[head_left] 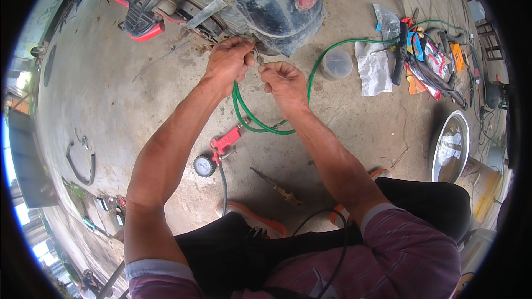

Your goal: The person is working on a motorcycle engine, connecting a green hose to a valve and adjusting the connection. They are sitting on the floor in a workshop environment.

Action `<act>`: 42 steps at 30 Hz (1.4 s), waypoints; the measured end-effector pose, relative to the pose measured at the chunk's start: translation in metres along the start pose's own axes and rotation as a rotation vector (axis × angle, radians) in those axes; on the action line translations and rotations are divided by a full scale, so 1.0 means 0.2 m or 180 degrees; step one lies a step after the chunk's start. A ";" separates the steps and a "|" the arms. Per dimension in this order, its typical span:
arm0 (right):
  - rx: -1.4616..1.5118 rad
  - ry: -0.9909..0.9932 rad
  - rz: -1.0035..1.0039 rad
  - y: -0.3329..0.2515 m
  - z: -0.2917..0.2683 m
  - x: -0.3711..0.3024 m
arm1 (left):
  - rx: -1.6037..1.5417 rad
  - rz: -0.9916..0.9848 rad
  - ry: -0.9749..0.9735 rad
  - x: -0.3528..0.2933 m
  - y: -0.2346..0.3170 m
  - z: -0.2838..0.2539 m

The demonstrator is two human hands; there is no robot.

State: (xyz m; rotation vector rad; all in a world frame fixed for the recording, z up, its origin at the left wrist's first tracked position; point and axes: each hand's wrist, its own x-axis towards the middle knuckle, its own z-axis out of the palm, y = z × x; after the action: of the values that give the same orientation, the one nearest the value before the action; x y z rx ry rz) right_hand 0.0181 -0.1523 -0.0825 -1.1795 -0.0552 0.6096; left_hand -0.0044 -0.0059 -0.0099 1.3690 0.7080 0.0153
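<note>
Both hands are together just below a dusty motorcycle's dark rear fender (260, 5). My left hand (230, 62) is closed, its thumb and fingers pressed around something I cannot make out. My right hand (285, 84) pinches a small metal piece (260, 59) that shows between the two hands; its exact kind is too small to tell. Under the hands a green air hose (239, 105) loops on the floor. Below it lies a red tire inflator gun (226, 142) with a round dial gauge (204, 166).
A tool with a yellowish handle (287, 195) lies near my shoes. To the right are a clear plastic tub (337, 63), a white cloth (373, 69), a pile of packets and tools (429, 58) and a metal basin (465, 133). A curved black hose piece (83, 177) is at left.
</note>
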 end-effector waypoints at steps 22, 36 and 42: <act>0.0251 0.0126 0.0144 -0.04 0.05 -0.02 | -0.0056 -0.0016 0.0011 0.01 -0.01 0.00; 0.0267 0.0131 0.0045 -0.03 0.04 -0.01 | -0.0108 -0.0043 0.0041 0.00 -0.01 0.00; 0.0268 0.0135 0.0105 -0.03 0.04 -0.01 | -0.0005 -0.0095 -0.0046 0.00 -0.01 -0.01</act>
State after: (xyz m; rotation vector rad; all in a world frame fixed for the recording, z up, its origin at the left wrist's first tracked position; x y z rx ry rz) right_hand 0.0158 -0.1480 -0.0730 -1.1132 0.0257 0.6101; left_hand -0.0050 -0.0049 -0.0115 1.3556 0.7159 -0.0177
